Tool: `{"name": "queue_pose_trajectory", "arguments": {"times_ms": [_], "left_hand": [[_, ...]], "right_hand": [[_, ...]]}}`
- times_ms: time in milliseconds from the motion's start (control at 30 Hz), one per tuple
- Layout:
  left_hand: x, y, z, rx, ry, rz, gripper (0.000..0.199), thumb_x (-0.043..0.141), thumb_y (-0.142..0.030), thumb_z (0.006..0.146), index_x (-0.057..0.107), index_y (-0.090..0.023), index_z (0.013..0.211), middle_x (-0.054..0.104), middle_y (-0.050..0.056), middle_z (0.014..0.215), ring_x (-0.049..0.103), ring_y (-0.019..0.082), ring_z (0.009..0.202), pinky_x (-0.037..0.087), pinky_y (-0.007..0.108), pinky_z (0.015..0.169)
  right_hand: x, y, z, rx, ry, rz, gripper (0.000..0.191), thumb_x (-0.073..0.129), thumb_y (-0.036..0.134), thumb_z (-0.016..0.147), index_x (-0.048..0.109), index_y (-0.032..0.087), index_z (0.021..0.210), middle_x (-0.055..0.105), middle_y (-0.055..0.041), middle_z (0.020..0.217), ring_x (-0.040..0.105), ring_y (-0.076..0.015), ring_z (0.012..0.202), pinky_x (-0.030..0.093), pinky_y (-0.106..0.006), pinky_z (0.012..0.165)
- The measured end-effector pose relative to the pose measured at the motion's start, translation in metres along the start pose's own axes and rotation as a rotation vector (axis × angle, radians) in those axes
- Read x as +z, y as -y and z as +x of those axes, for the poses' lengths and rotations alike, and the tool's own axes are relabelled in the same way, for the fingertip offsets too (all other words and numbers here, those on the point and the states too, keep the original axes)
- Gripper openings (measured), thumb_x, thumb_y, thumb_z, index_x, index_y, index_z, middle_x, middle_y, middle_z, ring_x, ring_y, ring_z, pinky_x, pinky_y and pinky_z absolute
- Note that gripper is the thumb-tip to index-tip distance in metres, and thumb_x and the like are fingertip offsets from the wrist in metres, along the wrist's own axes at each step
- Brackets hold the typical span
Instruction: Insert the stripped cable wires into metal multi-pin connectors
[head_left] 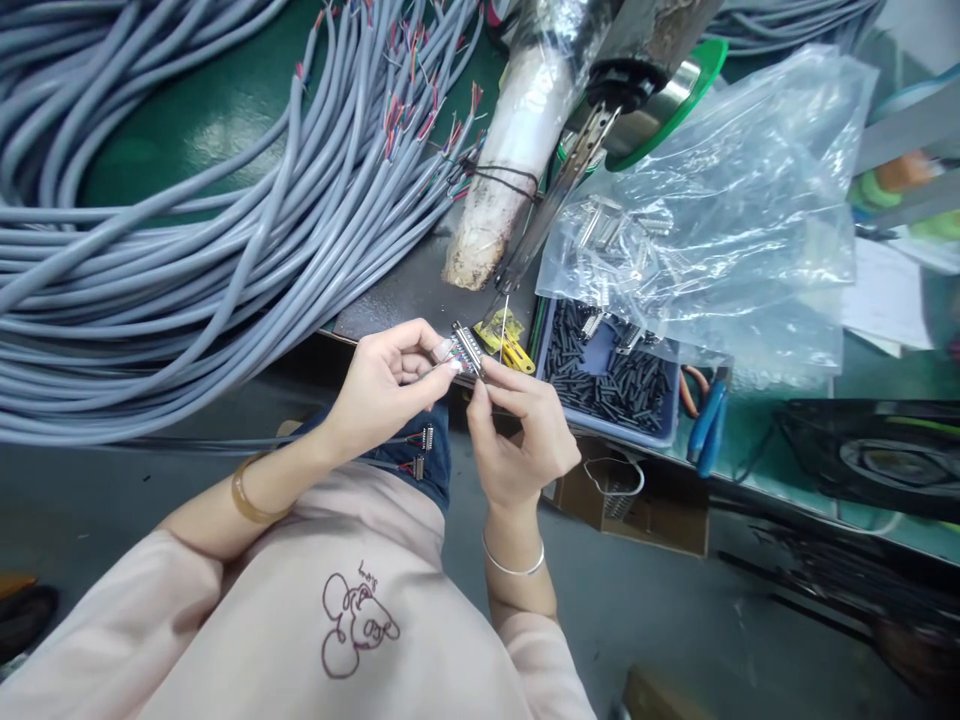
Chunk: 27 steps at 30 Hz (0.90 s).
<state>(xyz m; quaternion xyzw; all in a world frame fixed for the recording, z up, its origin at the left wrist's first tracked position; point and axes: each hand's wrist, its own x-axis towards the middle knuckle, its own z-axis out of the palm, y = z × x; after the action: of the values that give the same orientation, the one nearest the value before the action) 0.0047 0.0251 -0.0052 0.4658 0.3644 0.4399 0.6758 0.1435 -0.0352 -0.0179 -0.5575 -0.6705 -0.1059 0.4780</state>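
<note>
A small metal connector (468, 350) with thin coloured wires is held between my two hands, just below a soldering iron (551, 195) and a thin solder strand (503, 325). My left hand (397, 375) pinches the wires at the connector's left side. The fingertips of my right hand (521, 425) close on its right end. A yellow cutter (516, 352) lies right behind the connector. Two more wired connectors (427, 438) rest over my lap.
Grey cables (225, 250) cover the left of the table. A blue tray (652, 435) of black tubes sits on the right, partly under a clear bag (750, 200). Blue-handled pliers (707, 425) lie beside it. A solder spool (675, 105) stands behind.
</note>
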Motion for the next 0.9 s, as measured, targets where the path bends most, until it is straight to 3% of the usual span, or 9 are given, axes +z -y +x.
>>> {"name": "queue_pose_trajectory", "arguments": {"times_ms": [467, 900], "left_hand": [[0.004, -0.004, 0.021, 0.044, -0.036, 0.018, 0.018, 0.074, -0.014, 0.070, 0.056, -0.016, 0.069, 0.061, -0.003, 0.068, 0.051, 0.002, 0.050, 0.043, 0.013, 0.045], [0.004, -0.011, 0.025, 0.065, -0.020, 0.029, 0.016, 0.074, -0.013, 0.070, 0.058, -0.015, 0.069, 0.062, -0.003, 0.069, 0.052, 0.003, 0.052, 0.045, 0.013, 0.047]], "right_hand": [[0.011, -0.010, 0.011, 0.108, -0.037, 0.094, 0.014, 0.070, 0.010, 0.090, 0.062, 0.022, 0.090, 0.079, -0.0010, 0.095, 0.077, -0.0148, 0.089, 0.063, -0.030, 0.079], [0.010, -0.010, 0.018, 0.042, -0.042, -0.003, 0.013, 0.073, 0.013, 0.089, 0.065, 0.023, 0.091, 0.080, -0.0013, 0.096, 0.078, -0.0162, 0.087, 0.063, -0.030, 0.079]]}}
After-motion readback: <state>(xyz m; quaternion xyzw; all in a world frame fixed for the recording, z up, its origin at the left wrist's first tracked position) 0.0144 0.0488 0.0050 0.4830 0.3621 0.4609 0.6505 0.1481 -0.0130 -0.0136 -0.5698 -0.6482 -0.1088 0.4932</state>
